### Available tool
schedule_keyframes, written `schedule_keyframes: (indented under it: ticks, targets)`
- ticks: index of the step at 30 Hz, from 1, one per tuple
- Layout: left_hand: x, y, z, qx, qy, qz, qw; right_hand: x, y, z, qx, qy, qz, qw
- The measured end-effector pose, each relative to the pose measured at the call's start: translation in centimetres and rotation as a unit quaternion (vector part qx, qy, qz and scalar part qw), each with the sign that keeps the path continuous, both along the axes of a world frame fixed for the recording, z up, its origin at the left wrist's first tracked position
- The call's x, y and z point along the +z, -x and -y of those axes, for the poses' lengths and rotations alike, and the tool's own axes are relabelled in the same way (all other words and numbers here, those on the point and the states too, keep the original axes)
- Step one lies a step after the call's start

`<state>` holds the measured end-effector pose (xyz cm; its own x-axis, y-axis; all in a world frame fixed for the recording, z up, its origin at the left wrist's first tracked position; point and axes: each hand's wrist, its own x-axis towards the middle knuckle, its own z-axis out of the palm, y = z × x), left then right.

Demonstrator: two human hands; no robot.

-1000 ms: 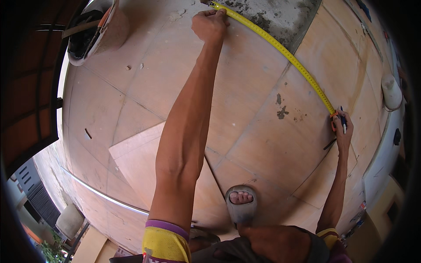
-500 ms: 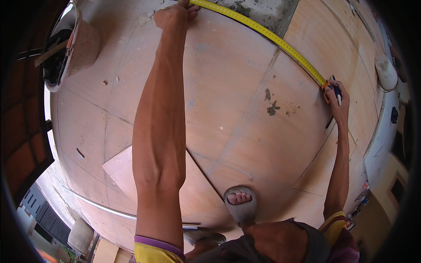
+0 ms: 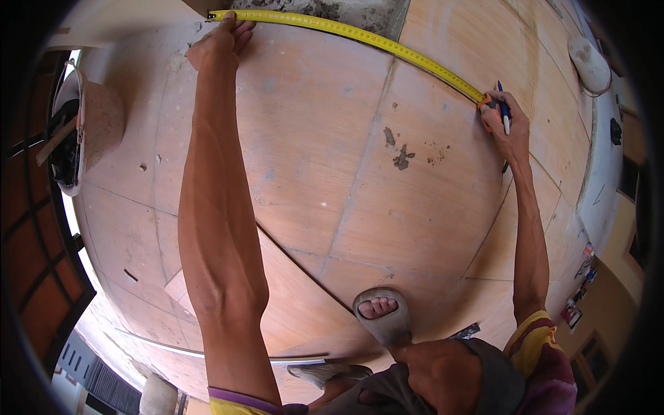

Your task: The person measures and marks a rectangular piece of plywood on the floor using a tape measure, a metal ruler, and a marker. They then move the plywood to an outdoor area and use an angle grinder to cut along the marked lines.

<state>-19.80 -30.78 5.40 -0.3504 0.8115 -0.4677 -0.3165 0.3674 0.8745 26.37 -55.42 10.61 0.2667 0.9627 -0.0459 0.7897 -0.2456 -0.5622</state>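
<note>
A yellow tape measure (image 3: 346,31) is pulled out in a shallow curve over the floor tiles, along the edge of a bare cement patch (image 3: 318,10). My left hand (image 3: 218,43), arm stretched far forward, pinches the blade close to its end, beside a wall corner. At the right, my right hand (image 3: 510,128) is closed around the orange and black case. A blue pen with a white end (image 3: 504,109) is tucked in the same hand. Part of the case is hidden by the fingers.
At the left stands a dirty bucket (image 3: 102,124) with a wooden handle sticking out. A loose tile (image 3: 297,290) lies by my sandalled foot (image 3: 378,308). Dried mortar (image 3: 401,159) spots the floor. A white container (image 3: 589,66) is at the far right.
The view has shifted, so the blade's end and the wall corner now show beside my left hand. Both hands appear farther left in the picture, still holding the tape measure.
</note>
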Motion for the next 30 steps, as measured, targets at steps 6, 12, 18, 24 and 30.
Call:
schedule_keyframes:
  ticks: [6,12,18,24,30]
  targets:
    - [-0.1,-1.0,-0.1,0.009,0.002,0.015,1.000,0.1,-0.7,0.0,0.006,-0.018,0.003,1.000]
    - [0.1,3.1,1.7,0.015,-0.015,0.022,1.000,0.8,2.2,0.3,0.036,-0.022,-0.014,0.999]
    - [6.3,7.1,21.8,0.101,-0.108,-0.010,0.989,5.8,0.2,6.9,0.068,0.146,-0.113,0.980]
    - [6.0,20.3,50.6,0.311,0.082,-0.145,0.936,6.7,13.6,9.9,0.354,0.128,-0.094,0.922]
    - [3.3,26.9,57.6,0.376,0.084,-0.148,0.911,4.1,23.3,9.0,0.421,0.092,-0.095,0.897]
